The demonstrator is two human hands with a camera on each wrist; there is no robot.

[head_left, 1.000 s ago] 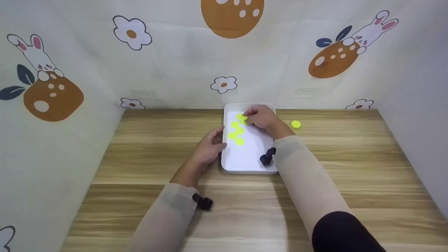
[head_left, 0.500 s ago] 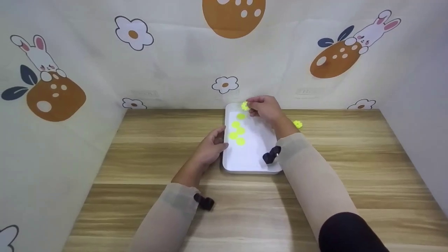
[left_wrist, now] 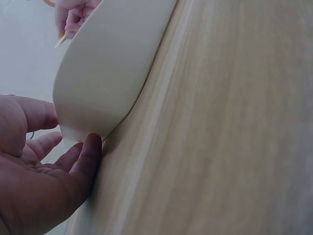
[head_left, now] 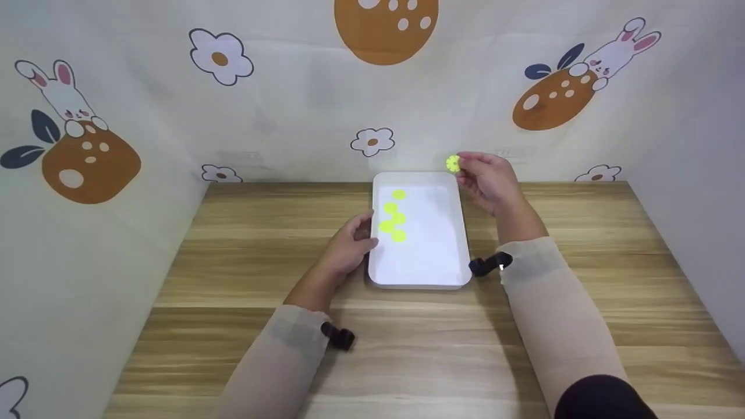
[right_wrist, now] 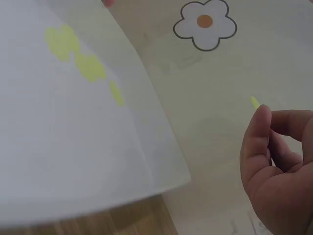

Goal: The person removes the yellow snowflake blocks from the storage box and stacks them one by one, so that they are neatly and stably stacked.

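Observation:
My right hand (head_left: pixel 492 180) pinches a yellow flower-shaped disc (head_left: pixel 453 163) with a notched edge, held up beyond the far right corner of a white tray (head_left: pixel 428 278). In the right wrist view, thumb and finger grip the disc (right_wrist: pixel 255 102), seen nearly edge-on. Against the tray's left side rests my left hand (head_left: pixel 346 247), its thumb and fingertips on the outer wall, as the left wrist view also shows with the hand (left_wrist: pixel 46 181) at the tray wall (left_wrist: pixel 115 63). Several yellow discs (head_left: pixel 398 235) lie in a staggered row in the left half of the tray.
The tray stands on a wood-grain table (head_left: pixel 250 244), near its back edge. Behind rises a pale cloth wall (head_left: pixel 302 105) printed with flowers and rabbits. Small black cameras (head_left: pixel 337 336) are strapped to both wrists.
From over the tray, my right hand has lifted and moved right with the pinched disc. The loose disc on the table at right is now hidden behind that hand. My left hand stays put.

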